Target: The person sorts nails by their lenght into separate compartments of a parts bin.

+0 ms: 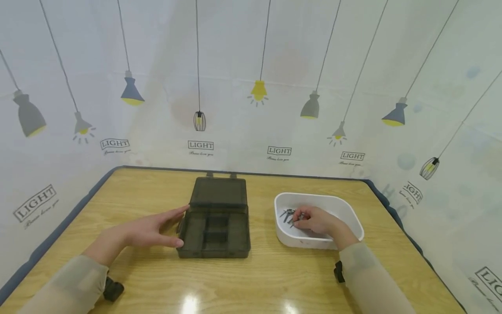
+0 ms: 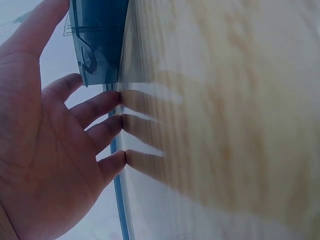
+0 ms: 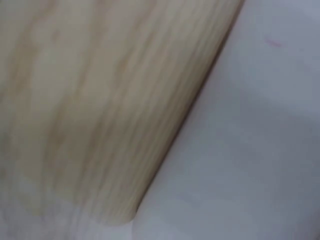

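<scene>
A dark see-through plastic case (image 1: pixel 213 253) lies on the table with its lid (image 1: pixel 219 191) raised at the back and dividers inside. My left hand (image 1: pixel 147 229) is at its left side, fingers spread and thumb at the near left corner. In the left wrist view, the palm of the left hand (image 2: pixel 55 145) faces the case's side (image 2: pixel 100 55), and several fingertips meet the tabletop. My right hand (image 1: pixel 317 221) reaches into a white tub (image 1: pixel 286 240), fingers bent among small metal pieces (image 1: pixel 288 213). Whether it pinches one is too small to tell.
The wooden table (image 1: pixel 157 279) has a dark blue edge along a white curtain (image 1: pixel 235 131) printed with lamps. In the right wrist view, the tub's outer wall (image 3: pixel 240 150) hides the right hand.
</scene>
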The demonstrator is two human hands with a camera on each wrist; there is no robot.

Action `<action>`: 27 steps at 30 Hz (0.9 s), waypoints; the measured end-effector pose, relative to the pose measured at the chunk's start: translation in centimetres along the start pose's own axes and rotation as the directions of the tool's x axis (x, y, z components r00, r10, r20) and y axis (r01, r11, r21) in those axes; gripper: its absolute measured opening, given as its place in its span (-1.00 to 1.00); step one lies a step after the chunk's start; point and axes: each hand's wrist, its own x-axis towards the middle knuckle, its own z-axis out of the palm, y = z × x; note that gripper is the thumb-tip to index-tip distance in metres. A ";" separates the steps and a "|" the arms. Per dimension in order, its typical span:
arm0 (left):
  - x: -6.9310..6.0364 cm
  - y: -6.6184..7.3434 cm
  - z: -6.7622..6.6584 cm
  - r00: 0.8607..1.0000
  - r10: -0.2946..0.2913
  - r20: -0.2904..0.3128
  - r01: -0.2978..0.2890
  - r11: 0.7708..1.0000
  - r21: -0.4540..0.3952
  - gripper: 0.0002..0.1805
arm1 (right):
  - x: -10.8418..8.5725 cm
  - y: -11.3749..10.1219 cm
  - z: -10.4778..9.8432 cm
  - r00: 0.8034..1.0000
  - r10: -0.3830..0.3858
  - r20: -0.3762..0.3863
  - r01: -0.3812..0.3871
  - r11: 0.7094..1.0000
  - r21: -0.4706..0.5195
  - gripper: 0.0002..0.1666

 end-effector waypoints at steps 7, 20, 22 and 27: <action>-0.1 -0.4 0.0 1.000 -0.018 0.009 0.018 1.000 -0.018 0.21 | 0.2 0.2 -0.5 1.000 -0.012 0.023 0.012 0.999 -0.036 -0.88; 0.2 -0.1 -0.1 1.000 -0.022 0.022 0.022 1.000 -0.022 0.22 | -1.8 -1.6 -2.4 0.998 0.006 -0.057 -0.001 0.996 0.086 -0.77; 0.2 -0.1 -0.1 0.999 -0.025 0.025 0.026 0.999 -0.025 0.22 | -2.1 -2.5 -2.5 0.997 0.000 -0.082 0.011 0.992 0.126 -0.74; 0.2 -0.2 -0.2 1.000 -0.013 0.024 0.014 1.000 -0.026 0.21 | -2.4 -4.9 -1.9 0.988 -0.084 -0.128 0.102 0.984 0.144 -0.66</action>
